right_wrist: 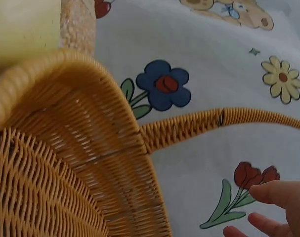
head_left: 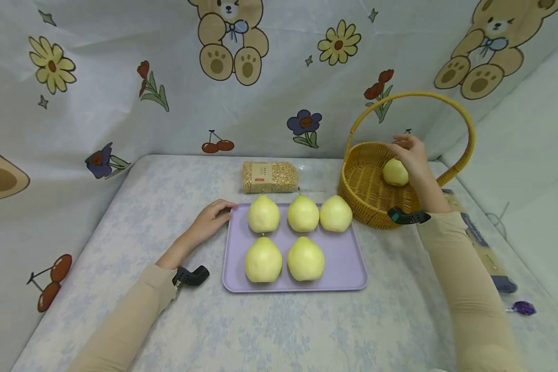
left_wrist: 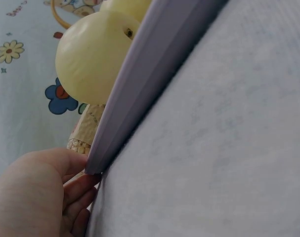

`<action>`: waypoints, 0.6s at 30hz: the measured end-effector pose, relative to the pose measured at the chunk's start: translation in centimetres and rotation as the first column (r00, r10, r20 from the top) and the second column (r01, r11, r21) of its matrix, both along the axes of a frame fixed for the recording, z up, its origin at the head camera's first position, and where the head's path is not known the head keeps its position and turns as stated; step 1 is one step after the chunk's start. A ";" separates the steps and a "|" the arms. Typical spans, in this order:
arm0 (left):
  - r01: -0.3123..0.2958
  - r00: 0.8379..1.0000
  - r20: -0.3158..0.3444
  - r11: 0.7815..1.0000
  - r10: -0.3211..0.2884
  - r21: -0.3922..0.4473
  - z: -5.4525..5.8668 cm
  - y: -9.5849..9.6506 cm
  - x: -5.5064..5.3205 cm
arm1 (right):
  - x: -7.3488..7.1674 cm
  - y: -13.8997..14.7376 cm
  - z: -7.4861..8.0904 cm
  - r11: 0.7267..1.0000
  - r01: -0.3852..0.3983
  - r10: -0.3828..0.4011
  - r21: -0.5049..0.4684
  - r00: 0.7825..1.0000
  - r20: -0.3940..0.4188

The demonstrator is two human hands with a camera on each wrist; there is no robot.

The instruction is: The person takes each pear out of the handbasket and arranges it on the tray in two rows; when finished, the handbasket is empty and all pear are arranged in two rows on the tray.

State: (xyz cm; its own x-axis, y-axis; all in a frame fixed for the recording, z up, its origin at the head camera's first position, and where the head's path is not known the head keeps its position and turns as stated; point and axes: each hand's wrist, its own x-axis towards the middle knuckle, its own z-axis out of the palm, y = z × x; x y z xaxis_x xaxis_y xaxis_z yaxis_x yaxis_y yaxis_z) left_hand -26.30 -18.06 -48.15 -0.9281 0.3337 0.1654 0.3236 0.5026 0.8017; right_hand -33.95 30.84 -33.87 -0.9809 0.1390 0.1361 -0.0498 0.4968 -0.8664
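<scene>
My left hand (head_left: 211,219) pinches the upper left corner of a lilac tray (head_left: 341,266). Thumb and fingers meet at the tray's rim (left_wrist: 112,108) in the left wrist view. On the tray stand several yellow-green pears (head_left: 263,260), in a back and a front row. My right hand (head_left: 411,155) is over the right side of a wicker basket (head_left: 365,201), below its arched handle, and holds nothing. One pear (head_left: 394,172) lies inside the basket, close beneath that hand. The right wrist view shows the fingers spread and loosely bent beside the basket wall (right_wrist: 110,173).
A clear bag of corn kernels (head_left: 279,177) lies behind the tray. Right of the basket, partly behind the right arm, is a beige and blue flat item (head_left: 485,253). A purple-wrapped lollipop (head_left: 523,308) lies nearer the right edge. A patterned cloth backdrop (head_left: 167,129) rises behind the table.
</scene>
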 end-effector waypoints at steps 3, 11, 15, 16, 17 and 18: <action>-0.005 1.000 0.005 1.000 0.005 0.003 0.0 0.0 0.0 | -1.0 0.8 -0.8 0.999 0.030 -0.030 -0.035 0.999 -0.011; -0.003 1.000 0.015 1.000 0.003 -0.005 0.2 0.2 0.1 | -2.8 2.9 -3.4 0.995 0.097 -0.098 0.009 0.995 0.037; -0.006 1.000 0.020 1.000 0.006 -0.011 0.2 0.2 0.1 | -3.3 3.9 -4.5 0.996 0.081 -0.085 0.046 0.992 0.093; -0.008 1.000 0.021 1.000 0.008 -0.012 0.2 0.2 0.1 | -3.3 4.1 -4.7 0.996 0.075 -0.080 0.051 0.991 0.107; -0.008 1.000 0.023 1.000 0.009 -0.013 0.2 0.2 0.1 | -3.4 4.2 -5.0 0.996 0.069 -0.076 0.055 0.990 0.119; -0.008 1.000 0.023 1.000 0.008 -0.015 0.2 0.2 0.1 | -3.5 4.3 -5.2 0.996 0.063 -0.070 0.061 0.989 0.129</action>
State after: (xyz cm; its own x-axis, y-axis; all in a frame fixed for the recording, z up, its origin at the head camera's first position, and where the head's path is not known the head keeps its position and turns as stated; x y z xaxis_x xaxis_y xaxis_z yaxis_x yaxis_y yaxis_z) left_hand -26.22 -17.87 -47.93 -0.9343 0.3283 0.1391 0.3009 0.5169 0.8014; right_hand -37.47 35.17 -39.03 -0.9796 0.2005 0.0167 0.0970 0.5436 -0.8337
